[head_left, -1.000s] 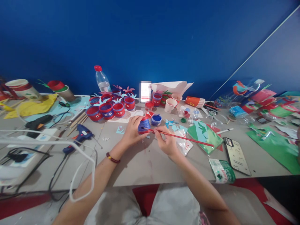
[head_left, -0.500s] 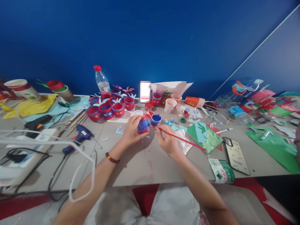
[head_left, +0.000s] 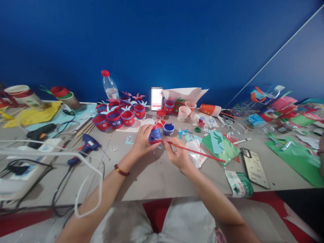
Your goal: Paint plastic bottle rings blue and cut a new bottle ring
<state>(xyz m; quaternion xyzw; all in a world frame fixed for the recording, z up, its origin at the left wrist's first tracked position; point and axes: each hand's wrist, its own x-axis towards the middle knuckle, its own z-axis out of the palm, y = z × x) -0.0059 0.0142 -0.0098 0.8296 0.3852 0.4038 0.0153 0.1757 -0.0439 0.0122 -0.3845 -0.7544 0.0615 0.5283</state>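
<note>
My left hand (head_left: pixel 144 141) is wrapped round a small paper cup (head_left: pixel 155 133) painted blue and red, holding it tilted above the table. Pinched in my right hand (head_left: pixel 177 152) is a long red paintbrush (head_left: pixel 194 151), its tip at the lower part of the cup's painted side. Just beyond the cup stands an open pot of blue paint (head_left: pixel 168 129). A pot of red paint (head_left: pixel 161 115) sits farther back. To the left are several red and blue painted cups (head_left: pixel 115 119) with googly eyes and paper leaves.
A blue glue gun (head_left: pixel 87 146), cables and a white power strip (head_left: pixel 32 175) occupy the left. On the right lie green paper (head_left: pixel 222 152), a phone (head_left: pixel 255 168) and a green-white packet (head_left: pixel 239 184). White cups (head_left: pixel 184 113) and a plastic bottle (head_left: pixel 110 86) stand behind.
My right hand has shifted slightly left and down, bringing the brush tip from between cup and blue pot onto the cup's lower side. My left hand holds the cup in nearly the same place.
</note>
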